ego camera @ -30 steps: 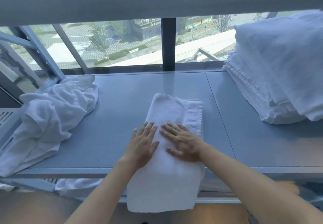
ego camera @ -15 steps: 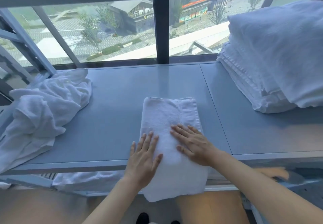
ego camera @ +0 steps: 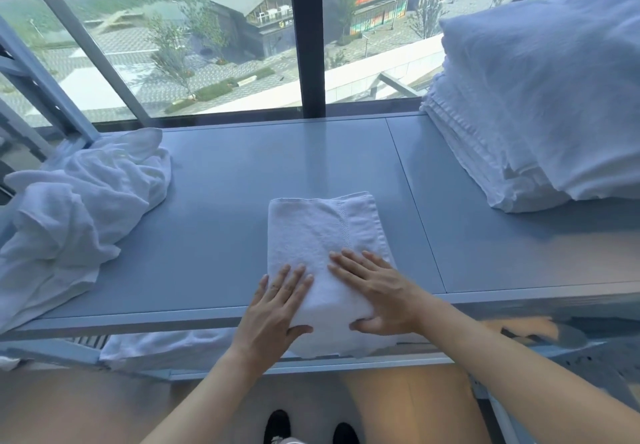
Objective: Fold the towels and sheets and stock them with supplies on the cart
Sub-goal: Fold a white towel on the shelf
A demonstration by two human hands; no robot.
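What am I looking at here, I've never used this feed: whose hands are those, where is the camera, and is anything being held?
There is no machine. The one picture comes from a camera worn on a person's head, looking forward and down. The left hand and right hand lie flat, fingers spread, on a folded white towel whose near end hangs over the front edge of a grey shelf top by a window. They press it rather than grip it. A crumpled pile of white linen lies at the left, and a tall stack of folded linen stands at the right. The person's shoes show below.
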